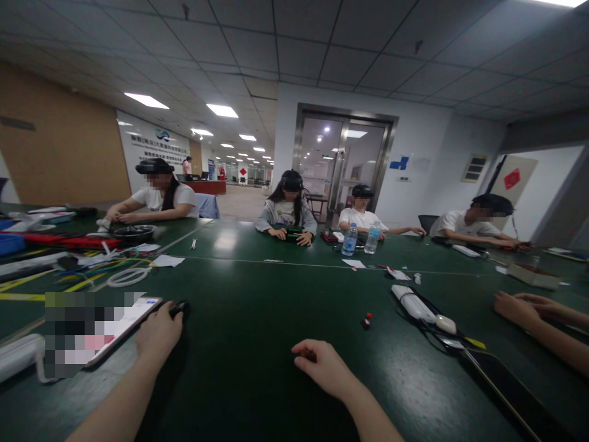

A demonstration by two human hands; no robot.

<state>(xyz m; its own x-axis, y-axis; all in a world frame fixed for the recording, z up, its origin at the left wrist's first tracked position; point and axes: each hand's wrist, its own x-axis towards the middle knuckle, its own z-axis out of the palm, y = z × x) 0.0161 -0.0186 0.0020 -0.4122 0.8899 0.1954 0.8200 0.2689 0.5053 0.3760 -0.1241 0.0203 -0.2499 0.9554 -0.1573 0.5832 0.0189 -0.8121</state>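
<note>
My left hand rests on the green table at the right edge of a tablet-like screen, part of which is blurred out. Its fingers are closed around a small black object whose kind I cannot make out. My right hand lies on the table near the middle, fingers loosely curled with a gap between thumb and forefinger. Nothing shows in it. A small red and white item sits on the tabletop beyond it, to the right.
On the right lie a white power strip with cables and a dark phone. Another person's hands rest beyond them. Two water bottles stand farther back. Coiled white cable and loose wires lie left. Several people sit across the table.
</note>
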